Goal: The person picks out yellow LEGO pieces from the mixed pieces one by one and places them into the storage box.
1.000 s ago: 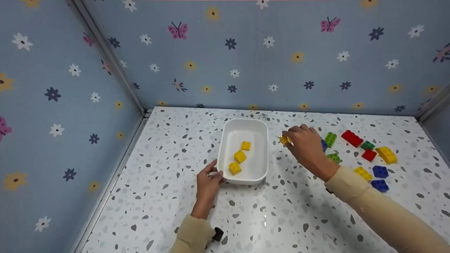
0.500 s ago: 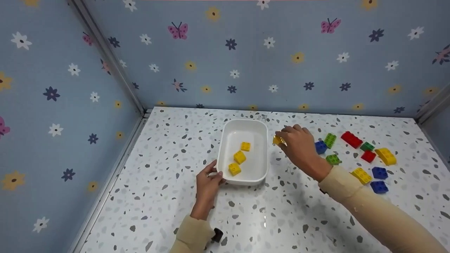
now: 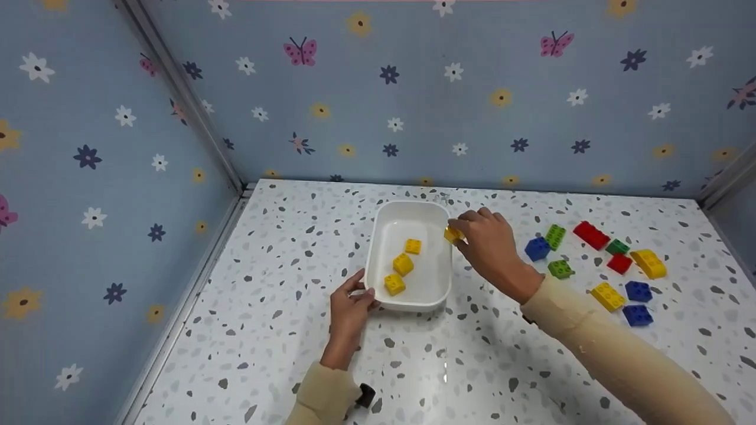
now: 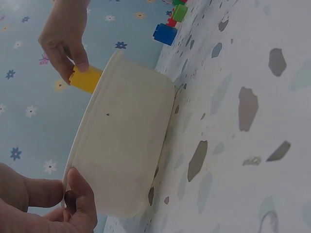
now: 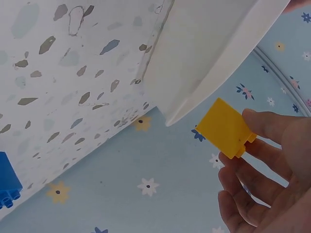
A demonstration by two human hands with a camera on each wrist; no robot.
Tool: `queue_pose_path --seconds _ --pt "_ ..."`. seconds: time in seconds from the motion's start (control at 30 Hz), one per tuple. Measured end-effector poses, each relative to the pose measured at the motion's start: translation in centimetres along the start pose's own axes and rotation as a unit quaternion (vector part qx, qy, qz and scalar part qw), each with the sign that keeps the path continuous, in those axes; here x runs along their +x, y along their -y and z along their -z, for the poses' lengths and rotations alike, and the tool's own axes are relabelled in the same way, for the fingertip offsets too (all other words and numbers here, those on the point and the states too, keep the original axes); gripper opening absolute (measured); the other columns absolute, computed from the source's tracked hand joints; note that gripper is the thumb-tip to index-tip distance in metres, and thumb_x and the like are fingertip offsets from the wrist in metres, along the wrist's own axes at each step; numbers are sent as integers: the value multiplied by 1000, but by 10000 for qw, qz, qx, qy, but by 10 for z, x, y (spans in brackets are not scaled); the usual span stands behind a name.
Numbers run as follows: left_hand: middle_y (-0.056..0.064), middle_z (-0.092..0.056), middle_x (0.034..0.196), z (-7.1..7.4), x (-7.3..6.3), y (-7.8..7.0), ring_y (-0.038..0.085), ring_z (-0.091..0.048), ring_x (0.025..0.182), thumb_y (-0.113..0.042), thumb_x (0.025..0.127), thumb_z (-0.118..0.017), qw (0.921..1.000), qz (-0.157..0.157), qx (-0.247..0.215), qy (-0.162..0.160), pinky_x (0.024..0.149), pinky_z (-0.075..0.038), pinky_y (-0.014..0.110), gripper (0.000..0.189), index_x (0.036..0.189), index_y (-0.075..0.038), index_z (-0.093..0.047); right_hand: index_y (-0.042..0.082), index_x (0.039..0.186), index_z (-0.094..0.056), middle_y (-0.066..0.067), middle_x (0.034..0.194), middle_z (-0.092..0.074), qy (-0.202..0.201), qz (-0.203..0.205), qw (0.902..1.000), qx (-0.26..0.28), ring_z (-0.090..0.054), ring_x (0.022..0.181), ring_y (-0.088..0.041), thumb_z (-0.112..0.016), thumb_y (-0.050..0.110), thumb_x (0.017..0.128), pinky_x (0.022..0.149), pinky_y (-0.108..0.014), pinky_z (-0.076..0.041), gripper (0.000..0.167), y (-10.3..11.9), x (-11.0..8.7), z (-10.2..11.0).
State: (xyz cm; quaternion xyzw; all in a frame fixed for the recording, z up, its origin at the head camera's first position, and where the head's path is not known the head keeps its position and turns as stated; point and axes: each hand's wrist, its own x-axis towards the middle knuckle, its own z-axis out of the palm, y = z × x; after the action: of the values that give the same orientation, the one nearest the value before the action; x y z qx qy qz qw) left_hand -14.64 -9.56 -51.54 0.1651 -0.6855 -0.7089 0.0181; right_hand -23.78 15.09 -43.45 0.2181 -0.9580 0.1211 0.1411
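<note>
Pinching a yellow toy brick (image 3: 453,235), the right hand (image 3: 485,242) has moved left to the right rim of the white tub (image 3: 407,306), nearing three yellow bricks (image 3: 403,264) inside. The left hand (image 3: 348,307) pinches its near-left corner.

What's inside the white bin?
Three yellow blocks lie in the white bin. A fourth yellow block, pinched by the right hand at the right rim, isn't inside. In the head view it covers part of that rim; anything directly behind it is hidden.
</note>
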Motion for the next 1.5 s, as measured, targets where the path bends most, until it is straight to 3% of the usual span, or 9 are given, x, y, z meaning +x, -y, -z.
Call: queue_pose_path --seconds 0.4,0.7,1.03,1.23,1.5 --pt "24 -59 124 -1 0 -1 28 -69 97 7 101 -61 9999 69 -5 -89 80 -64 29 51 152 5 -53 8 116 -82 -14 112 -78 6 185 9998 -88 -68 104 -35 -86 10 89 105 -56 -55 28 14 6 -10" --pt "21 -59 119 -1 1 -1 28 -69 93 7 100 -62 9999 86 -19 -88 78 -64 28 51 151 4 -55 9 119 -82 -12 114 -78 317 124 9993 -174 -67 104 -33 -85 11 91 94 -50 -59 28 22 10 -18" --pt "19 -57 115 -1 -1 -4 22 -68 89 9 100 -62 9997 -8 -255 -24 75 -63 27 52 151 6 -53 10 119 -82 -11 114 -78 511 126 9983 -240 -66 103 -32 -85 9 91 95 -49 -57 28 30 15 -22" --pt "21 -55 117 -2 -1 -4 24 -68 92 9 100 -61 9996 31 -275 -2 77 -64 29 52 151 6 -53 10 119 -82 -11 113 -78 680 154 9971 -310 -66 103 -32 -84 8 91 98 -51 -57 29 32 18 -26" --pt "22 -56 120 0 1 -1 28 -68 95 8 101 -61 9996 160 -199 -72 79 -64 27 51 151 3 -54 10 116 -83 -11 108 -78 909 307 9937 -575 -64 98 -31 -86 11 89 93 -50 -58 27 37 22 -33"
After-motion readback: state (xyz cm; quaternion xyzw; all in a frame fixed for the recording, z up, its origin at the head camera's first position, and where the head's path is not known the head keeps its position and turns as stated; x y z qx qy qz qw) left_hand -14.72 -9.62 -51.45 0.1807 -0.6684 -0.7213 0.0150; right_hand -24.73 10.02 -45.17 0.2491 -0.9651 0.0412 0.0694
